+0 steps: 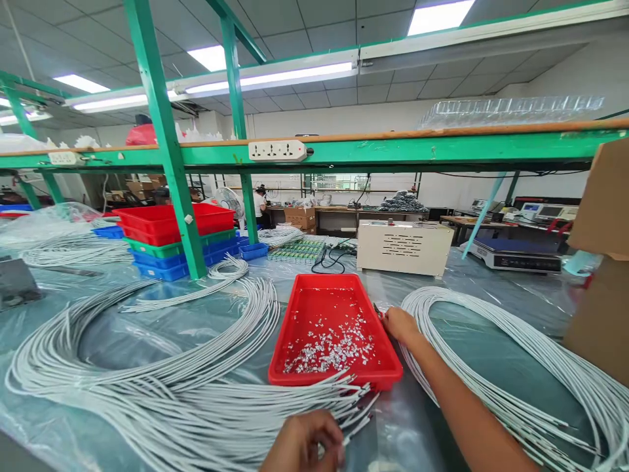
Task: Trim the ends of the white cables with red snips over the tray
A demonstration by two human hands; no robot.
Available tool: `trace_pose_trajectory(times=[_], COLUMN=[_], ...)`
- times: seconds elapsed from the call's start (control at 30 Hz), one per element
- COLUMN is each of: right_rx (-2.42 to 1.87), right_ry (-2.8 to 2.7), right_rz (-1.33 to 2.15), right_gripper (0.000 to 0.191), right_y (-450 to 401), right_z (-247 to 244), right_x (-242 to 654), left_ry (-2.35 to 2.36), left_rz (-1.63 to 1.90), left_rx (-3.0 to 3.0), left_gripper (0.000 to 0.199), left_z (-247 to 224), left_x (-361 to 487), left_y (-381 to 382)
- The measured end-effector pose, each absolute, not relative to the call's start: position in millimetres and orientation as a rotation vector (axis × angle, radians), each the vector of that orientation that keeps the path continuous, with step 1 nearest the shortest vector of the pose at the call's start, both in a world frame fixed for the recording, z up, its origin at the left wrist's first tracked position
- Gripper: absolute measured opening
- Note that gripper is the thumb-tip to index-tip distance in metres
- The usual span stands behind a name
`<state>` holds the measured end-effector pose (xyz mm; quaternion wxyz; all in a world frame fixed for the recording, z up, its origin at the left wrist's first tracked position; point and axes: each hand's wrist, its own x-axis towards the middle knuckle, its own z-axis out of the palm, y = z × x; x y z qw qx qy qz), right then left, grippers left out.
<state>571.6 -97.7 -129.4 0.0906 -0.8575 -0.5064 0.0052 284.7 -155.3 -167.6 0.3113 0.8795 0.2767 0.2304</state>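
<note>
White cables point(221, 414) coil toward the left edge of the desk point(147, 331). Near its front edge, beside their tips, the left hand point(309, 440) curls its fingers together, on what I cannot tell. At the right rim of the red tray point(295, 379), the right hand point(400, 326) has fingers clamped on a dark, mostly hidden tool point(377, 311).

A wide, grey-green worktable point(157, 328) is covered in clear, wrinkled plastic sheeting. Directly on it, a large looped bundle of thin white cables point(196, 406) spreads across the left, a shallow rectangular red plastic tray point(309, 308) sits mid-table, and a second white cable loop point(540, 344) lies to the right. Farther back stand stacked red, green and blue plastic trays point(162, 226) and a beige box with dark slots point(371, 246).
</note>
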Motion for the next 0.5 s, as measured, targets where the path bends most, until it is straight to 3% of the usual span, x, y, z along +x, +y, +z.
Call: trace_pose_trajectory(times=[0.1,0.17,0.5], right_rx=[-2.550,-2.540,-2.382], right_ry=[-1.426,-1.363,-1.015], right_rz=[0.063,0.096,0.162], right_gripper=[0.022,0.023,0.026], right_y=[-87,-82,-91], right_z=[-139,-142,-130], right_x=[568,566,588], left_ry=[0.834,0.782,0.660], left_rz=[0.563,0.579,0.747], left_rx=[1.578,1.421,1.310], left_gripper=[0.032,0.044,0.036], left_z=[-144,-132,-118], left_x=[287,289,287], left_y=[-148,-143,-125])
